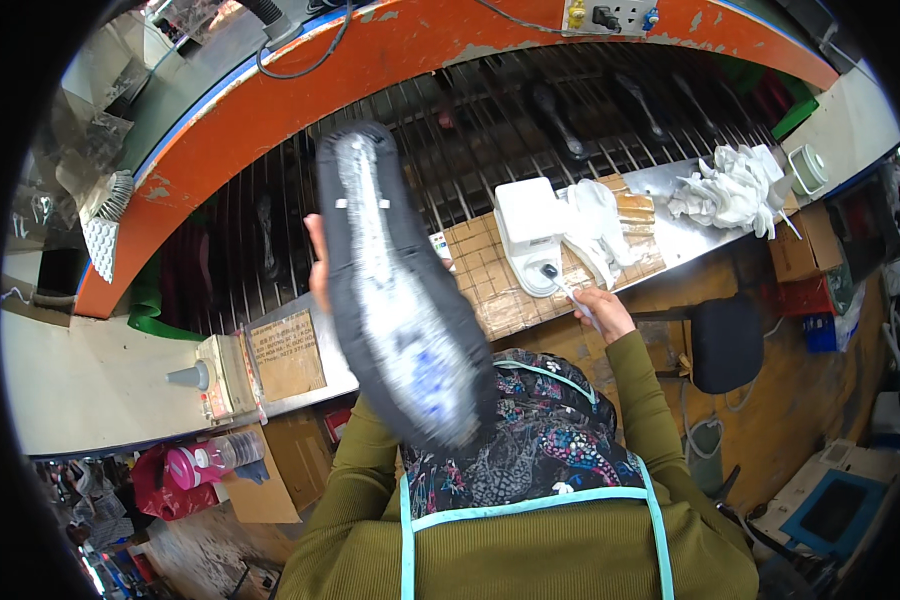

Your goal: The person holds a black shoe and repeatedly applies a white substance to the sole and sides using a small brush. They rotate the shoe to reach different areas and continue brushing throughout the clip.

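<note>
While my left hand (317, 262) lifts the dark shoe sole (395, 290) up in front of me, only its fingers show, wrapped around the sole's left edge, so the grasp is firm on it and the rest of the hand is hidden behind. That sole stands nearly upright and tilted, its narrow end high over the wire rack (470, 130) and its broad end low over my patterned apron (530, 440); its face is shiny with a pale, wet-looking coat and bluish marks near the broad end. My right hand (600, 308) reaches out to the bench, fingers pinched around a thin white brush (566, 288) whose tip sits in the round opening of the white glue pot (530, 232). This pot rests on a brown taped board (495, 280), with white rags (600, 225) just beside it and a bigger heap of crumpled white cloth (735, 190) farther right on the metal shelf (680, 240). An orange curved frame (270, 100) arches over the rack
</note>
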Available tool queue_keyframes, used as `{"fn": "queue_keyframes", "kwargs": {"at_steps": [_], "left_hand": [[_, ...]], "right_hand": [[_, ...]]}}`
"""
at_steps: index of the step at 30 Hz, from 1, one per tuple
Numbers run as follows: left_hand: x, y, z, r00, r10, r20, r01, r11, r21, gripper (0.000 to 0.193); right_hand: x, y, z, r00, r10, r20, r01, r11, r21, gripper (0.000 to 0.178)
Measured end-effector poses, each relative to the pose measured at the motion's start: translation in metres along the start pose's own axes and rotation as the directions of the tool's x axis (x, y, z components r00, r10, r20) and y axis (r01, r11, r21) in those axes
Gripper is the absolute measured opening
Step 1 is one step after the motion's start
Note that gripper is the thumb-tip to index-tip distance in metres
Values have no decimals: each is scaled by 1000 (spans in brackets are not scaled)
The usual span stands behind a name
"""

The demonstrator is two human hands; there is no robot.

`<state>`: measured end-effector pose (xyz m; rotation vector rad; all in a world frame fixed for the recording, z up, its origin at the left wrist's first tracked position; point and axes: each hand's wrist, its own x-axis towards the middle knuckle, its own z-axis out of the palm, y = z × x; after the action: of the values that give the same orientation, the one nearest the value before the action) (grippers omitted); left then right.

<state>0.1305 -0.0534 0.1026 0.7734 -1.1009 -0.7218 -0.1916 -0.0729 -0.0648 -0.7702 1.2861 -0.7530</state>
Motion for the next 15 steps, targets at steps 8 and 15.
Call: {"fn": "queue_keyframes", "kwargs": {"at_steps": [8, 15], "left_hand": [[5, -33, 15, 991, -126, 34, 125, 845, -520, 69], [10, -24, 4, 906, 380, 185, -413, 888, 200, 41]], "right_hand": [[-107, -140, 75, 302, -950, -80, 668, 271, -693, 19], [-156, -171, 132, 420, -894, 157, 897, 382, -223, 23]]}}
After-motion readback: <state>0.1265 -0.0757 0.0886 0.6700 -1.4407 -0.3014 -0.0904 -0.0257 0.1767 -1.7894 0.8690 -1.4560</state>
